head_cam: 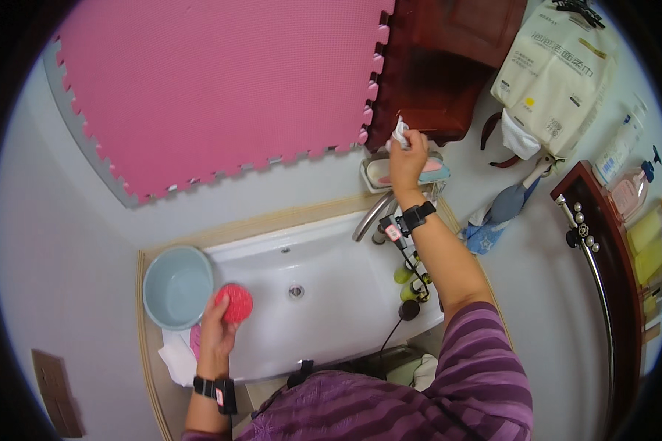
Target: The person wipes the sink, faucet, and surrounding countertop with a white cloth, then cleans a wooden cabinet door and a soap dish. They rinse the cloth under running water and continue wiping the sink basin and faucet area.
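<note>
My left hand [216, 331] holds a round red object [236, 303], perhaps a lid or a sponge, over the left end of a white washbasin [331, 325]. A pale blue plastic basin [179, 288] stands just behind it. With fingers pinched, my right hand [409, 160] grips a crumpled white tissue or cloth [400, 133] in front of a dark red wooden cabinet [441, 82]. Below that hand are a soap dish [376, 172] and the curved metal faucet [370, 217], partly hidden by my wrist.
Small green bottles [411, 289] stand at the washbasin's right end. A soft-towel pack [551, 82] and a blue cloth [482, 234] hang on the right wall. Pump bottles [629, 190] sit on a dark red shelf [590, 182] with a metal rail. A pink foam mat [226, 82] covers the wall ahead.
</note>
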Demonstrator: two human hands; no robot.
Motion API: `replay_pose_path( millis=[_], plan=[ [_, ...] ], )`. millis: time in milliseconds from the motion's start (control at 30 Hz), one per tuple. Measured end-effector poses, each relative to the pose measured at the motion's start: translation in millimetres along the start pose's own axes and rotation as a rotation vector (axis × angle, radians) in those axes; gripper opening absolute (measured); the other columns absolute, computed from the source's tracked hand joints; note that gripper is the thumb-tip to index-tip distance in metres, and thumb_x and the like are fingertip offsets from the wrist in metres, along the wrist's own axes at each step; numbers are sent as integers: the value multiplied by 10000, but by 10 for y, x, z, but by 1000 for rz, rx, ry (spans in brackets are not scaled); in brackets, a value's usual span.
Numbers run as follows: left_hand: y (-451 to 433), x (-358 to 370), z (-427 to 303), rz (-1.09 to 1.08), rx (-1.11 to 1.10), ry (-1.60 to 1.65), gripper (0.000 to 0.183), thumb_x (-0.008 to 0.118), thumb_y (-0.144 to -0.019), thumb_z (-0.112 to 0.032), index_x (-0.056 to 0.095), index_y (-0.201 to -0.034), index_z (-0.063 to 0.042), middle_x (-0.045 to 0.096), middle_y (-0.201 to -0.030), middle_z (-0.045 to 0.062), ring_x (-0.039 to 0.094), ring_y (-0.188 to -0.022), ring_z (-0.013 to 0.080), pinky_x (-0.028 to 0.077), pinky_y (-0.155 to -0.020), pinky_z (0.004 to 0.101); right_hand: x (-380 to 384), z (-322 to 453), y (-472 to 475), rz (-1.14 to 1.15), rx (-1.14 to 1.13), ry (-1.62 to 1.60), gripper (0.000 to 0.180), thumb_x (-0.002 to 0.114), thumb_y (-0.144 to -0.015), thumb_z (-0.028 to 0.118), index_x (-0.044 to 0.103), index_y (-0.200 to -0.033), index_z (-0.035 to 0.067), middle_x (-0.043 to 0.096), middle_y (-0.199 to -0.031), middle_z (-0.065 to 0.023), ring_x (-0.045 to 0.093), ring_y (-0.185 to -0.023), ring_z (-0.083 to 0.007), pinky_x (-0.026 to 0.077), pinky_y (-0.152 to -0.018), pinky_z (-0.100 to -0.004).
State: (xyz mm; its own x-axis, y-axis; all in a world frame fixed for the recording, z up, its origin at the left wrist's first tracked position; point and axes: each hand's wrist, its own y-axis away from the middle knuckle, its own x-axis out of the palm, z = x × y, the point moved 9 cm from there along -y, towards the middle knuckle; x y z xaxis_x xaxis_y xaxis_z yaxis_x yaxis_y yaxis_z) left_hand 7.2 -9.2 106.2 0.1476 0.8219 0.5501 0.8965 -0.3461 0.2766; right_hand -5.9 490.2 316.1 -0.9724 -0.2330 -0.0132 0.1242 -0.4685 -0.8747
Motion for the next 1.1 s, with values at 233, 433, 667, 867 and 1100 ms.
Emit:
replay_pose_path(
  millis=[233, 433, 667, 867, 1100],
  plan=[
    [-316, 716, -431, 135, 83, 153, 322, 594, -931, -150, 491, -1189, 13, 618, -1127, 124, 622, -1050, 225, 516, -912, 366, 227, 839, 857, 702, 674, -630, 200, 454, -823, -11, 568, -966, 69, 575, -902, -4, 528, -767, -77, 448, -674, -228],
    [-412, 1004, -357, 64, 18, 59, 351, 601, -937, -280, 456, -1148, -40, 627, -1113, 118, 631, -1015, 185, 507, -890, 327, 295, 1272, 1719, 1147, 595, -660, 157, 443, -881, 101, 558, -776, 79, 530, -759, 32, 450, -682, -69, 355, -595, -200],
    [-555, 1117, -107, 88, -58, 20, 384, 617, -924, -313, 449, -1141, -45, 628, -1086, 101, 632, -986, 177, 501, -863, 330, 252, 1636, 1672, 1079, 99, -189, 387, 802, -749, 296, 559, -935, 60, 524, -689, -69, 534, -612, -167, 448, -598, -322],
    [-558, 1521, 162, 216, -113, -94, 399, 611, -927, -322, 445, -1148, -35, 627, -1083, 95, 630, -982, 184, 498, -867, 338, 153, 1603, 1837, 1165, 24, -27, 1048, 851, -582, 514, 355, -1413, 111, 675, -844, -203, 661, -791, -387, 520, -666, -423],
    [-367, 2256, 209, 401, -111, -129, 533, 513, -971, -414, 324, -1340, -79, 482, -1346, 166, 527, -1203, 267, 379, -1034, 404, -338, 1155, 1236, 916, 222, -93, 898, 866, -624, 378, 425, -1354, 97, 677, -1029, -175, 674, -930, -313, 530, -793, -378]
  ],
)
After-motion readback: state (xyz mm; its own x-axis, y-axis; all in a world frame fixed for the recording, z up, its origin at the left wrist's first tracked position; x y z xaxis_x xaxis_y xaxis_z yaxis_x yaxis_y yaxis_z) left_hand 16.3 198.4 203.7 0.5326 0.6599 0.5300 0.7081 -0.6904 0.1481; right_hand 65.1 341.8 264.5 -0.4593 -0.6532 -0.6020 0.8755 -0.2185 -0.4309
